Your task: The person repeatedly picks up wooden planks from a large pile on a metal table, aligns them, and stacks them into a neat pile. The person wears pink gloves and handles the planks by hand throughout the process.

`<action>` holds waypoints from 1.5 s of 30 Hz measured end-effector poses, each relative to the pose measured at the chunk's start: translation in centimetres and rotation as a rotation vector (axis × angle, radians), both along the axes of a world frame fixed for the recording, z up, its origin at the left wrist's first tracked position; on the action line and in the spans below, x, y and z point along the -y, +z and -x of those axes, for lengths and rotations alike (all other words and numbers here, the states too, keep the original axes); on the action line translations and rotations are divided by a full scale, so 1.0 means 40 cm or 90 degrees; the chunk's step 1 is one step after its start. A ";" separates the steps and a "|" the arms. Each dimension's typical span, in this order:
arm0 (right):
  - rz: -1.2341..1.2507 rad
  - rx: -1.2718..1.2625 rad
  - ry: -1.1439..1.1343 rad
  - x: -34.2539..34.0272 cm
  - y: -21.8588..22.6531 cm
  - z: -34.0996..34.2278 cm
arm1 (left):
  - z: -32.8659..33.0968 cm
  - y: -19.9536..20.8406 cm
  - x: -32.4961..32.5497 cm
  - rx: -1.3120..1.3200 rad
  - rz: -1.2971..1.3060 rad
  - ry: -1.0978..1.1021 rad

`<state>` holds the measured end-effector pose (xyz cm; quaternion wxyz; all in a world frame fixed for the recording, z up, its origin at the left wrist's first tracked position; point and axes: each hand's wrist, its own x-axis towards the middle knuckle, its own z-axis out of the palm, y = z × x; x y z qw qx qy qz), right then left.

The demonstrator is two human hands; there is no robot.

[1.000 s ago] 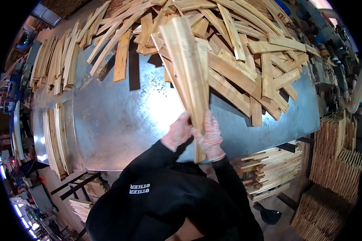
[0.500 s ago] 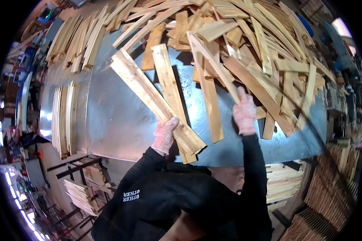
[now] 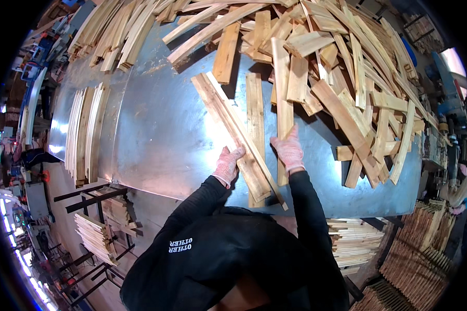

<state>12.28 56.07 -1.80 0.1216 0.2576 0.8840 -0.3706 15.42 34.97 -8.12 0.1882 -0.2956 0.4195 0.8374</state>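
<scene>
My left hand [image 3: 229,165], in a pinkish-white glove, is closed round two wooden boards. The wide board [image 3: 228,127] and a narrower board [image 3: 246,132] lie against each other, slanting from upper left to lower right. Under them a third board [image 3: 255,103] lies on the metal tabletop. My right hand [image 3: 289,150], gloved alike, grips an upright-lying board [image 3: 283,88] with the thumb on its left side and fingers on its right. The far end of that board reaches into a loose heap of boards [image 3: 321,44].
Neat rows of boards stand on the table's left, a near stack [image 3: 88,135] and a far stack [image 3: 106,39]. The metal table [image 3: 150,140] ends just before my body. Stacked boards [image 3: 96,238] on a black rack stand lower left; more stacks [image 3: 353,241] are lower right.
My right hand has moved left and closed on another board. The narrow board it held now lies against the wide one in my left hand, which has shifted right.
</scene>
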 end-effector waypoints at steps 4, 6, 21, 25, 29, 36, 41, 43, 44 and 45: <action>0.206 0.058 0.020 0.032 -0.067 -0.060 | 0.011 0.043 0.004 0.043 0.065 -0.054; 0.335 -0.020 -0.020 0.046 -0.198 -0.100 | 0.019 0.058 0.006 -0.045 0.072 -0.165; 0.466 0.094 0.345 0.537 0.019 -0.045 | -0.157 0.063 0.444 -0.080 0.002 0.117; 0.820 0.115 0.194 0.531 -0.146 0.066 | -0.022 0.009 0.583 -0.063 -0.117 0.222; 0.760 0.076 0.118 0.519 -0.098 0.114 | 0.098 -0.014 0.691 -0.039 -0.100 0.171; -0.132 -0.251 0.134 0.653 -0.013 0.111 | 0.157 -0.009 0.818 -0.067 0.161 -0.035; -0.171 -0.181 0.247 0.969 -0.059 0.068 | 0.204 0.038 0.874 -0.141 -0.020 -0.011; 0.219 -0.170 0.215 1.004 -0.065 0.079 | 0.208 0.093 0.869 -0.121 0.014 0.009; 0.413 -0.161 0.192 1.007 -0.055 0.073 | 0.221 0.071 0.884 -0.188 0.085 -0.022; 0.493 -0.120 0.182 0.999 -0.036 0.056 | 0.211 0.074 0.886 -0.153 0.124 -0.029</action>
